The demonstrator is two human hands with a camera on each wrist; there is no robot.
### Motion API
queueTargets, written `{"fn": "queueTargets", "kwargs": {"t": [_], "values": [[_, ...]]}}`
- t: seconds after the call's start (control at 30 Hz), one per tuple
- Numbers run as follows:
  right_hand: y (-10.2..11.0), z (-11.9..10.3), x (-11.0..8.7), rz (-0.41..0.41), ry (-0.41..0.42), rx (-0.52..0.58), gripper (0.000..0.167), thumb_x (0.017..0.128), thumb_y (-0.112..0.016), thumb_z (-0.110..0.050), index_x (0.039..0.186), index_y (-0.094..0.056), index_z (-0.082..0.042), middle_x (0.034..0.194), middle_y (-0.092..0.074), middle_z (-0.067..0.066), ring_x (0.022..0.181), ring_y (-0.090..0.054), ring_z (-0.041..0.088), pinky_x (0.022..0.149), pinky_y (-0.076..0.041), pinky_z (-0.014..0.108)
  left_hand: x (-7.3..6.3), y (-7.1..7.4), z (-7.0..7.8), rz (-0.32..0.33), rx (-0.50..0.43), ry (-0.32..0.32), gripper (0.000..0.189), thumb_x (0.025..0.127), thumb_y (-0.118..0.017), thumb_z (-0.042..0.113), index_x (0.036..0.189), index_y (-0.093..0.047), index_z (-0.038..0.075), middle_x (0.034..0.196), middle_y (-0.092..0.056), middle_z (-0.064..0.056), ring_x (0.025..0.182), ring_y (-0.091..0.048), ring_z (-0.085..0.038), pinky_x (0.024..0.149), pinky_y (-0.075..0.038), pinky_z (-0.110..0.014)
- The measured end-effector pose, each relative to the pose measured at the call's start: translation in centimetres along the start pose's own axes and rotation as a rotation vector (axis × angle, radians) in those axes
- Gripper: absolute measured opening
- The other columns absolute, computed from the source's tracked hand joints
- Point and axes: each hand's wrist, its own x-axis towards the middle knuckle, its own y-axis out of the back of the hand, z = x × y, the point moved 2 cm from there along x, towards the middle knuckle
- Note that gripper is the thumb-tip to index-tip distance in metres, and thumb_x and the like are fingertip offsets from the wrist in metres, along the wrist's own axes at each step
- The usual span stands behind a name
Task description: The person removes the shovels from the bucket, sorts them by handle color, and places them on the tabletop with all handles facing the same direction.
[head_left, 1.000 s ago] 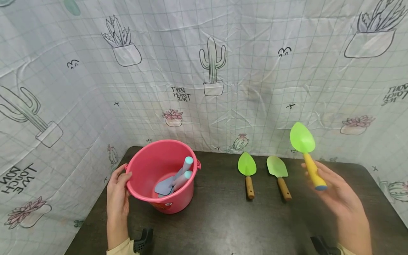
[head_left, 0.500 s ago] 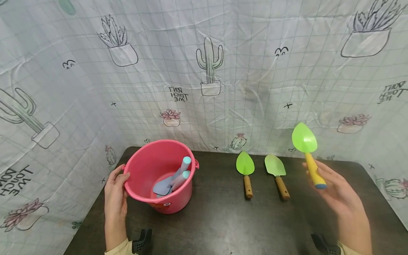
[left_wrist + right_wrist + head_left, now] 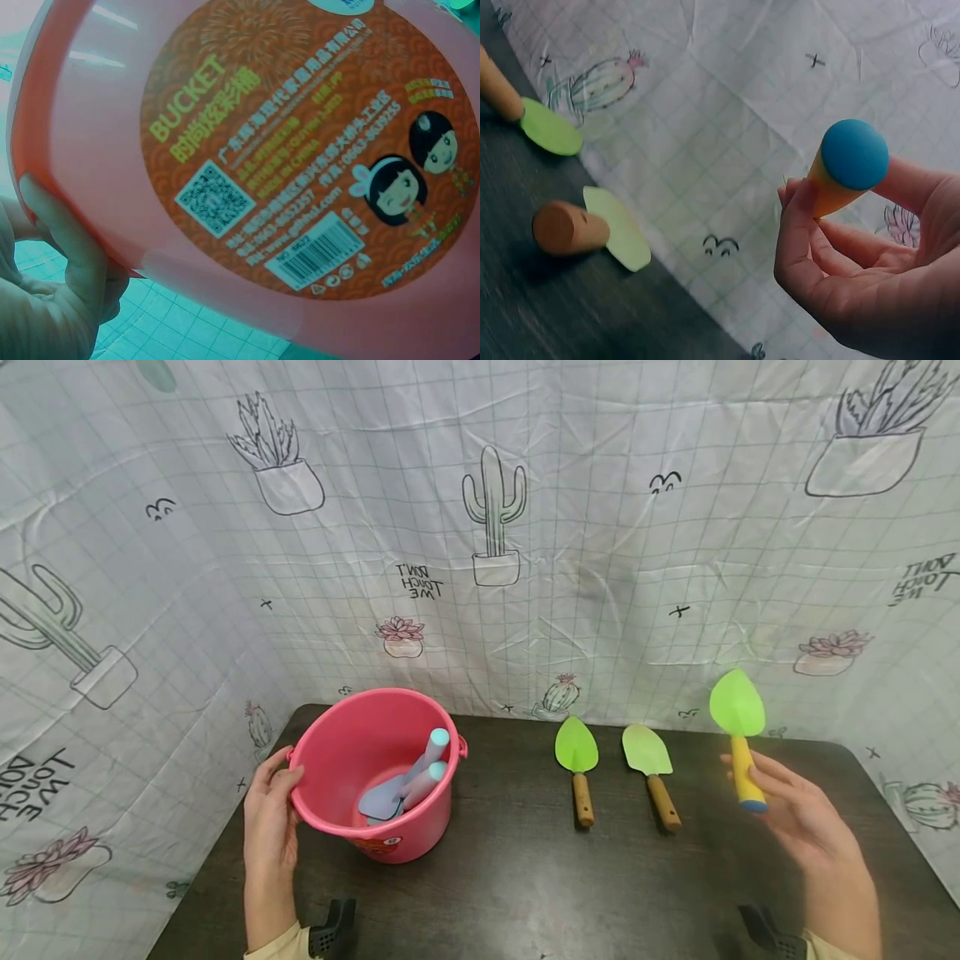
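Observation:
My left hand (image 3: pixel 272 814) grips the rim of a pink bucket (image 3: pixel 416 835) on its left side, thumb over the edge. Inside the bucket lie two blue-grey trowels (image 3: pixel 384 800) with light-blue handle ends pointing up to the right. A round orange label (image 3: pixel 300 150) covers the bucket's side in the left wrist view. At the right, my right hand (image 3: pixel 813 822) pinches the yellow handle of a green trowel (image 3: pixel 737 703), blade up, above the table. Its blue handle end faces the right wrist camera.
Two trowels with wooden handles lie on the dark table (image 3: pixel 510 893): a bright green trowel (image 3: pixel 577 747) and a paler green trowel (image 3: pixel 648 750) to its right. A patterned cloth (image 3: pixel 600 568) hangs behind and at both sides of the table.
My right hand has moved slightly right, and the held trowel has come down a little, its blade now more upright. The left hand keeps its grip on the bucket rim.

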Motion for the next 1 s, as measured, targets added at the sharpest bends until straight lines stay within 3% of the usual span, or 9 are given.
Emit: {"fn": "queueTargets", "kwargs": {"t": [0.2,0.6,1.0], "values": [[1.2,0.2,-0.2,0.092,-0.026,-0.133,0.049,0.112,-0.029,-0.002,0.128,-0.073,-0.018,0.126,-0.072,-0.001,0.111,-0.066,0.012,0.089,-0.051,0.025,-0.1,0.0,0.1,0.007,0.001,-0.006,0.049,0.106,-0.058,0.015,0.15,-0.041,0.007,0.11,-0.061,-0.003,0.088,-0.068,-0.008,0.077,-0.059,-0.02],[2.8,0.7,-0.6,0.173,-0.063,-0.178,0.046,0.111,-0.036,0.0,0.12,-0.077,-0.019,0.119,-0.075,-0.001,0.109,-0.069,0.013,0.086,-0.052,0.024,-0.2,-0.1,0.2,0.007,0.018,0.0,0.049,0.106,-0.057,0.016,0.151,-0.04,0.006,0.11,-0.061,-0.003,0.088,-0.069,-0.008,0.078,-0.059,-0.022],[3.8,1.2,-1.4,0.289,-0.109,-0.354,0.044,0.11,-0.042,-0.003,0.113,-0.078,-0.028,0.114,-0.076,-0.008,0.105,-0.068,0.007,0.081,-0.048,0.019,-0.1,0.0,0.0,0.0,0.004,-0.023,0.048,0.106,-0.057,0.015,0.15,-0.041,0.005,0.107,-0.061,-0.003,0.084,-0.07,-0.007,0.075,-0.059,-0.021]]}}
